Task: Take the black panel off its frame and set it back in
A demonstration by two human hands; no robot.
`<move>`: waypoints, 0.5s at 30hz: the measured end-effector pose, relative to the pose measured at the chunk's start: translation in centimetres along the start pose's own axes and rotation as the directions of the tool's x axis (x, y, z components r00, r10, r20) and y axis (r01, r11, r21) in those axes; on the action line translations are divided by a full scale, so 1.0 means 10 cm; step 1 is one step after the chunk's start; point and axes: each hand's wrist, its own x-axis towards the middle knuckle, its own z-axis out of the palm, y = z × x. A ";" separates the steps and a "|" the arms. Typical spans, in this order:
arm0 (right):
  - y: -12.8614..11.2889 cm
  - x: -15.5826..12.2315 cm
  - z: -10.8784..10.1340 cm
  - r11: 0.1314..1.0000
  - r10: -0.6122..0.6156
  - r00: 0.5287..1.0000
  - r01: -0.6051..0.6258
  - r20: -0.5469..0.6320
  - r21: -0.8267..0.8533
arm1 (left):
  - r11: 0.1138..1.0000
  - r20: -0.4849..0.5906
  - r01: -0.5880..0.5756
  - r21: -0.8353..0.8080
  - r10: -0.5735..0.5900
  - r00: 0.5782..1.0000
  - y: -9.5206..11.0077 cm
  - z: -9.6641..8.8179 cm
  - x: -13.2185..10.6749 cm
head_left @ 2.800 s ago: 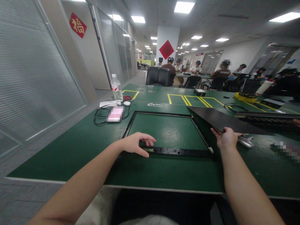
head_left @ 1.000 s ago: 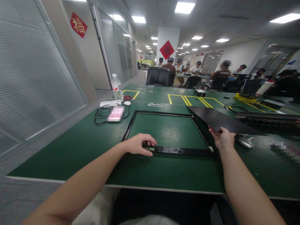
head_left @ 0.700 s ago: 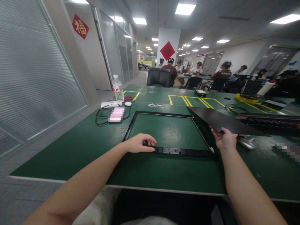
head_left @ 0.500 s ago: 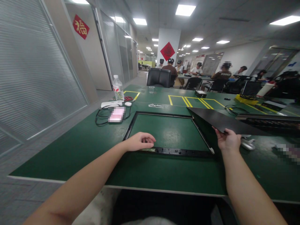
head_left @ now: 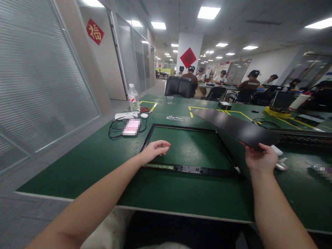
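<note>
My right hand (head_left: 261,158) grips the near edge of a thin, flat black panel (head_left: 234,127), thumb on top and fingers beneath. The panel is tilted above the right side of a black rectangular frame (head_left: 204,170), which lies flat on the green table (head_left: 192,148). The frame is hollow, so the tabletop shows through it. Over its near left corner hovers my left hand (head_left: 157,149), loosely curled with thumb and fingers apart and nothing in them. A green strip, like a circuit board, shows along the frame's near bar.
Left of the frame are a pink-screened phone (head_left: 131,127), a cable, a white device (head_left: 126,116), red-handled scissors (head_left: 144,109) and a water bottle (head_left: 133,98). A clear cup (head_left: 170,100) stands farther back. A silvery object (head_left: 281,164) lies right of my right hand. Several people sit beyond.
The black panel has swung up and left in my right hand, showing more of its glossy face. My left hand has shifted slightly off the frame's near bar. The view has turned a little left.
</note>
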 end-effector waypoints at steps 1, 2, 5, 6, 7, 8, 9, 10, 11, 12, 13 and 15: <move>-0.01 -0.03 0.02 1.000 0.003 1.000 -0.003 0.006 0.012 | 0.999 -0.040 0.007 -0.032 -0.009 0.999 -0.01 0.00 0.02; -0.02 -0.05 0.04 1.000 0.010 1.000 -0.010 0.009 0.020 | 0.997 -0.075 0.018 -0.072 -0.023 0.997 -0.02 -0.01 0.03; -0.03 -0.06 0.05 0.998 0.043 0.999 -0.043 0.013 0.038 | 0.973 -0.155 0.059 -0.222 -0.095 0.983 0.01 -0.01 0.02; -0.03 -0.05 0.04 0.998 0.055 0.998 -0.056 0.018 0.037 | 0.959 -0.176 0.072 -0.275 -0.124 0.977 0.04 -0.01 0.02; -0.03 -0.05 0.03 0.997 0.063 0.998 -0.064 0.029 0.035 | 0.940 -0.191 0.083 -0.330 -0.152 0.970 0.06 -0.01 0.01; -0.03 -0.04 0.02 0.997 0.070 0.997 -0.071 0.043 0.033 | 0.918 -0.208 0.090 -0.385 -0.181 0.961 0.09 -0.02 0.00; -0.03 -0.05 0.01 0.997 0.073 0.996 -0.075 0.059 0.032 | 0.893 -0.221 0.098 -0.440 -0.213 0.952 0.11 -0.02 -0.01; -0.03 -0.06 0.01 0.996 0.076 0.994 -0.079 0.077 0.034 | 0.867 -0.232 0.101 -0.488 -0.241 0.942 0.14 -0.03 -0.01; -0.03 -0.07 0.01 0.996 0.081 0.992 -0.085 0.095 0.039 | 0.842 -0.241 0.103 -0.529 -0.266 0.933 0.15 -0.04 -0.01; -0.03 -0.10 0.02 0.995 0.082 0.991 -0.087 0.108 0.049 | 0.820 -0.246 0.104 -0.563 -0.286 0.926 0.16 -0.05 -0.01; -0.03 -0.12 0.03 0.994 0.087 0.989 -0.094 0.119 0.056 | 0.801 -0.248 0.103 -0.590 -0.301 0.921 0.17 -0.06 -0.01; -0.03 -0.16 0.05 0.993 0.093 0.985 -0.102 0.143 0.059 | 0.772 -0.248 0.098 -0.628 -0.317 0.915 0.17 -0.09 0.00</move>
